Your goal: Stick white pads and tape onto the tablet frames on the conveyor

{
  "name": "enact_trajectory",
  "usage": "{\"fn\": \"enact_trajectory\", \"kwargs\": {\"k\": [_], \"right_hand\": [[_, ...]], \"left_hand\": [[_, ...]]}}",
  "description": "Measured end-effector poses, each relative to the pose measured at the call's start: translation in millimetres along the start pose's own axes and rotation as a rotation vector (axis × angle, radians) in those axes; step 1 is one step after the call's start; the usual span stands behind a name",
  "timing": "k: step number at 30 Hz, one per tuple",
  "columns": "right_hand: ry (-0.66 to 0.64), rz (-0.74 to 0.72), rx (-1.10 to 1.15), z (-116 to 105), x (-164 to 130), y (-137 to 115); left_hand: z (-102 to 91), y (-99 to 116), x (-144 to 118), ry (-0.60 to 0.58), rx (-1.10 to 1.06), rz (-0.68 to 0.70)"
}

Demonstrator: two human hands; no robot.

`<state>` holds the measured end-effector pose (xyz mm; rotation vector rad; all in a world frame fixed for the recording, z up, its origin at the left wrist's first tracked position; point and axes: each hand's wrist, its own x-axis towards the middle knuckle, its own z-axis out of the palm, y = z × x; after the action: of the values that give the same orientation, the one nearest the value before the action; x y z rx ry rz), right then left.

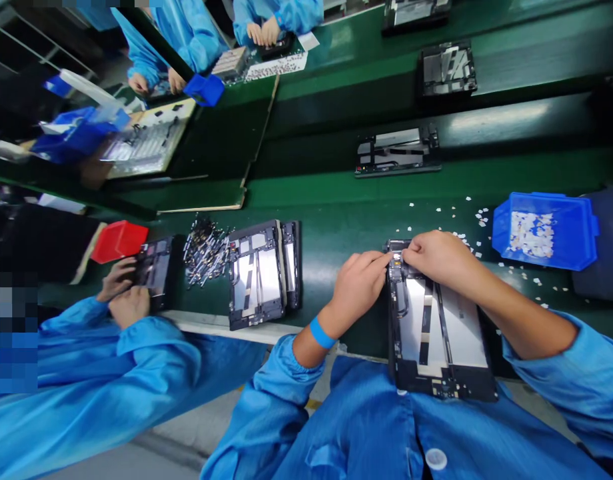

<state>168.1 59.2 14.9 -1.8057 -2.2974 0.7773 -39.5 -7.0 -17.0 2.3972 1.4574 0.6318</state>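
An opened tablet chassis (439, 333) with silver plates and flat cables lies in front of me, its near end over the table's edge. My left hand (359, 283) rests at the chassis's far left corner, fingertips pinched together on it. My right hand (436, 257) covers the far edge of the chassis, fingers curled and pressing on a small part there. What lies under the fingertips is hidden. A blue band circles my left wrist.
A blue bin (544, 230) of small white pieces stands at the right, with white bits scattered around it. A stack of chassis (261, 273) and a pile of small metal parts (205, 250) lie to the left. A co-worker's hands (124, 293) work beside a red bin (119, 240). More chassis (397, 152) ride the belt.
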Motion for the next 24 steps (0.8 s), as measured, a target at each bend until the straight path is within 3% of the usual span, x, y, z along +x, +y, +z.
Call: {"fn": "enact_trajectory", "kwargs": {"k": [14,24], "right_hand": [[-0.014,0.007,-0.053,-0.4,0.7,-3.6],[0.011,-0.017,-0.044,2.7,1.3,-1.0]], "left_hand": [[-2.0,-2.4,1.8,-0.02,0.032,0.04],[-3.4,-2.2,3.8,-0.089,0.171,0.083]]}}
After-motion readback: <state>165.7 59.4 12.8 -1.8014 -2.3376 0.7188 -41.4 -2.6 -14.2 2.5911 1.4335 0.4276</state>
